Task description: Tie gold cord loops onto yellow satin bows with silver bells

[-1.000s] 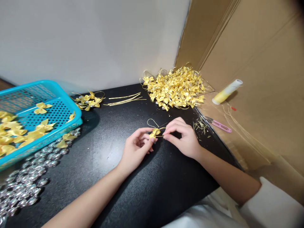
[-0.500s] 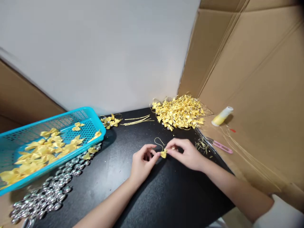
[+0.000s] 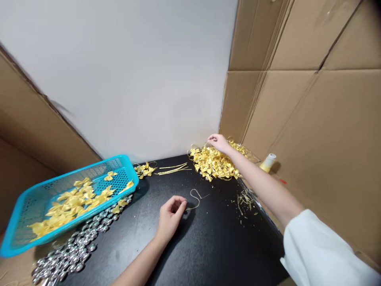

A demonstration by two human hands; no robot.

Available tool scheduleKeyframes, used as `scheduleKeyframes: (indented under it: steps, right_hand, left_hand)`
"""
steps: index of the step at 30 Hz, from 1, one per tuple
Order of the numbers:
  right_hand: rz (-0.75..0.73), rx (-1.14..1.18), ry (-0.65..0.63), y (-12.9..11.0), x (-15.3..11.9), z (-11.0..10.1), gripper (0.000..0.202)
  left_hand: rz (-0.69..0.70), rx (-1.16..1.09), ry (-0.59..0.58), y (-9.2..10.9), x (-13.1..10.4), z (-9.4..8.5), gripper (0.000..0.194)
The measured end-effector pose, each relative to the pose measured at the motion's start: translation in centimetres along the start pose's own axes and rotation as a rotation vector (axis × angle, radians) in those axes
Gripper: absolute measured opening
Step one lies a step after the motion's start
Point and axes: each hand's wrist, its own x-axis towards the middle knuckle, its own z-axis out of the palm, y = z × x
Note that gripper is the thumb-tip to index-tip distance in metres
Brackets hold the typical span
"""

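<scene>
My left hand point(image 3: 172, 214) is over the black table, thumb and fingers pinched on one end of a thin gold cord point(image 3: 193, 192). The cord curves in a loose loop to the right of the fingertips, and a thin straight tip points away from it. My right hand point(image 3: 218, 142) reaches to the back, above a heap of yellow ribbon bows point(image 3: 210, 163) with cord loops and silver beads. Its fingers are curled together; what they hold, if anything, I cannot make out.
A blue basket point(image 3: 131, 169) with loose yellow bows stands on the left, beside many silver beads point(image 3: 76, 246). Cut gold cords point(image 3: 174, 170) and a few finished bows point(image 3: 145, 170) lie at the back. Cord scraps point(image 3: 245, 200) and a spool point(image 3: 268, 163) are on the right.
My right hand has left the bow between both hands and moved up and away to the heap. The bow no longer shows at my left hand, which keeps a cord. The view has tilted up.
</scene>
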Motion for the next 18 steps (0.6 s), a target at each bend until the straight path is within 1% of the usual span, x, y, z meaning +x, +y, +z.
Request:
scheduleKeyframes:
  steps: [2,6,9,11,13,15,17,18]
  right_hand:
    - [0.064,0.025,-0.046,0.1,1.0,1.0,0.034]
    - [0.164,0.092,-0.097,-0.1,2.6,3.3,0.034]
    - [0.217,0.140,-0.111,-0.3,3.2,4.7,0.034]
    - [0.242,0.165,-0.115,-0.5,3.2,5.3,0.035]
    - [0.251,0.183,-0.112,-0.7,2.7,5.6,0.035]
    - [0.231,0.192,-0.100,-1.1,1.5,5.8,0.035]
    - [0.176,0.194,-0.083,-1.7,-0.8,6.0,0.035]
    - [0.132,0.195,-0.082,-2.0,-2.4,6.2,0.035]
  left_hand:
    - [0.003,-0.003,0.015,0.1,0.1,-0.1,0.026]
    - [0.002,-0.001,0.050,0.0,0.4,-0.2,0.028]
    - [-0.004,0.004,0.066,-0.2,0.5,-0.3,0.030]
    - [-0.008,0.007,0.067,-0.3,0.5,-0.4,0.031]
    - [-0.011,0.009,0.063,-0.4,0.6,-0.4,0.031]
    - [-0.013,0.011,0.055,-0.4,0.6,-0.5,0.031]
    - [-0.014,0.014,0.045,-0.4,0.6,-0.6,0.031]
    - [-0.013,0.015,0.040,-0.4,0.6,-0.6,0.031]
